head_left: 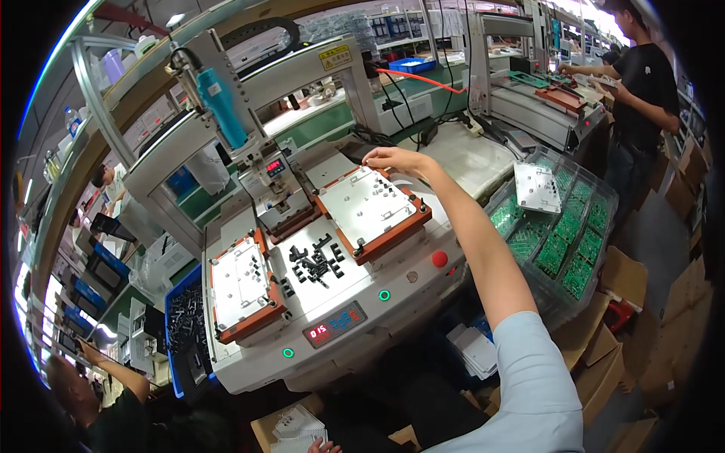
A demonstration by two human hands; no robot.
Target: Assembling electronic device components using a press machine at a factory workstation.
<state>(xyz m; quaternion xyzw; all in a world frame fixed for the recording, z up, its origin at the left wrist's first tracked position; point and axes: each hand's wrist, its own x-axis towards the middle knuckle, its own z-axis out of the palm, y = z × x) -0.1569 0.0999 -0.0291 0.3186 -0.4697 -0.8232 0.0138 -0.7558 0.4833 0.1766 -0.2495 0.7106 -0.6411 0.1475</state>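
My right hand [400,161] reaches to the far corner of the right-hand fixture. Its fingers are bent together at the edge of a white metal plate [368,198]; whatever lies between the fingertips is hidden. That plate rests on an orange-red fixture base [393,236] with black corner clamps. A second white plate [240,281] sits in a matching fixture on the left. Between the two lies a loose pile of black plastic parts [313,263] on the white machine bed. Only the fingers of my left hand [325,447] show at the lower edge, apart, beside a stack of white plates [297,424].
A bench machine with a teal screwdriver unit [221,108] spans the fixtures. Its front has a lit panel [334,325] and a red button [439,259]. Right stands a clear tray of green circuit boards [555,249], left a blue bin of black parts [177,325]. Other people work nearby.
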